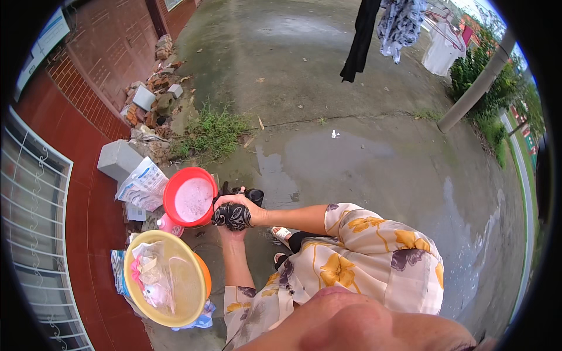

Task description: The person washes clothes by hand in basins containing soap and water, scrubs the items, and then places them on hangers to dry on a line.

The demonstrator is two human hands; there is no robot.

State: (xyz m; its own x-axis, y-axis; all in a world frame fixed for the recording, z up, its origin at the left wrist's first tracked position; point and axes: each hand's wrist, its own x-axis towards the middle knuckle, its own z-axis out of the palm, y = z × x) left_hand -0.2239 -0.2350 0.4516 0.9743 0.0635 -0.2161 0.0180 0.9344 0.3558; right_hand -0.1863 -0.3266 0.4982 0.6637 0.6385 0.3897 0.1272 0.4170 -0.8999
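Observation:
A bunched black cloth with a pale swirling pattern [232, 217] is gathered between my hands, just right of a red basin [166, 199]. My right hand [250, 206] is closed around it from above and the right. From below, my left hand [232, 235] grips the same cloth; its fingers are mostly hidden by the fabric. Dark folds [255, 196] show beyond my right hand, and I cannot tell whether they belong to the same piece. Pale pink, foamy water [194, 199] fills the red basin.
A yellow basin [190, 292] with wrapped things inside stands nearer, at the left. Beside the red basin are a pink bottle [170, 224], a white printed bag [144, 186] and a grey block [119, 160]. Clothes [402, 29] hang at the far right near a pole [477, 88].

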